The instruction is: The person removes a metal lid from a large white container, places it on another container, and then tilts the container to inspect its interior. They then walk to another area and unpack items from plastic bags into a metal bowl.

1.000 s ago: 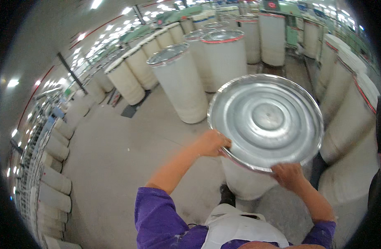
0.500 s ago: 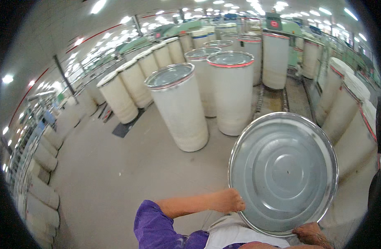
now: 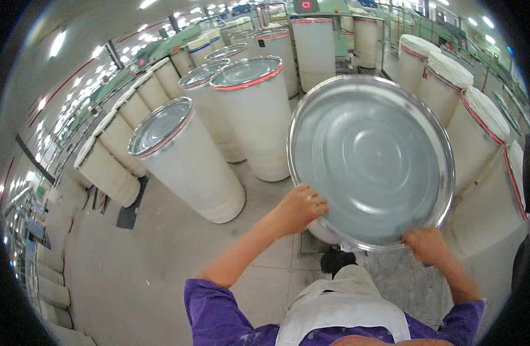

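Right in front of me stands a sliver can (image 3: 369,161), seen from above, with a shiny metal rim and a ridged grey plate inside at the top. My left hand (image 3: 302,207) is closed on the rim at its lower left. At the near right side of the same rim my right hand (image 3: 428,245) is closed too, slightly blurred. Most of the can's body is hidden beneath its top; a pale strip shows below my left hand.
Left of my can stand a white can (image 3: 190,164) and a red-banded can (image 3: 250,124). Filled cans (image 3: 484,115) heaped with white sliver line the right side. A tall can (image 3: 314,52) stands beneath a green machine. Grey floor (image 3: 161,259) spreads to the left.
The can I hold has moved farther up in the view and slightly left, both hands going with it. The surrounding cans have shifted left in the view. My right forearm now shows.
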The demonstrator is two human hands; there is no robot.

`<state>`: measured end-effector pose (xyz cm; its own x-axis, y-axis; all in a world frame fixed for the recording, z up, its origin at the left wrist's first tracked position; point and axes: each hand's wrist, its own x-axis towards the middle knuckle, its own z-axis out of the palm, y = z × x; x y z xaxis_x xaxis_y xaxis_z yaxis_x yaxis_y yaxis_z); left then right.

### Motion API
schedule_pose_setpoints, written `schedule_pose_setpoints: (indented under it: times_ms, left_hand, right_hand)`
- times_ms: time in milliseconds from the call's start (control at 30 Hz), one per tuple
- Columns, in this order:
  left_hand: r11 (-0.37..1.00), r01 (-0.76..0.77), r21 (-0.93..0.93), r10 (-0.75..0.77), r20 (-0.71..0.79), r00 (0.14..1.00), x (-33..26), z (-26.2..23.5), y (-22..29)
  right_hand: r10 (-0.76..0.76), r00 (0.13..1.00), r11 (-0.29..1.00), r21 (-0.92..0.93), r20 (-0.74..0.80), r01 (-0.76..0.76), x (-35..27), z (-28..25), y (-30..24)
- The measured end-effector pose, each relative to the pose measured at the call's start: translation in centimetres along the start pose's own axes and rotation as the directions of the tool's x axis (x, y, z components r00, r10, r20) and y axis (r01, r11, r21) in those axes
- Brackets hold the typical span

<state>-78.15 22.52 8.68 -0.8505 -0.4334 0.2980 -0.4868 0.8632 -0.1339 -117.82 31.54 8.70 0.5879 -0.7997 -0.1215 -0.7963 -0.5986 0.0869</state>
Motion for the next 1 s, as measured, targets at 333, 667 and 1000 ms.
schedule_pose_setpoints:
  times_ms: [333, 667, 1000]
  left_hand:
    - [0.975, 0.222, 0.025, -0.202, -0.324, 0.924, 17.6, 3.5, -23.2]
    - [0.847, 0.529, 0.055, -0.484, -0.334, 0.809, 31.6, 0.0, -47.9]
    - [0.774, 0.580, 0.255, -0.428, -0.464, 0.775, 49.2, 6.1, -54.5]
  right_hand:
    - [-0.130, 0.820, 0.990, -0.111, -0.557, 0.082, 28.7, -7.6, 16.3]
    - [-0.299, 0.663, 0.952, -0.165, -0.686, 0.258, 53.9, -20.2, 35.4]
    - [-0.070, 0.545, 0.992, -0.001, -0.835, 0.125, 62.4, -17.5, 56.7]
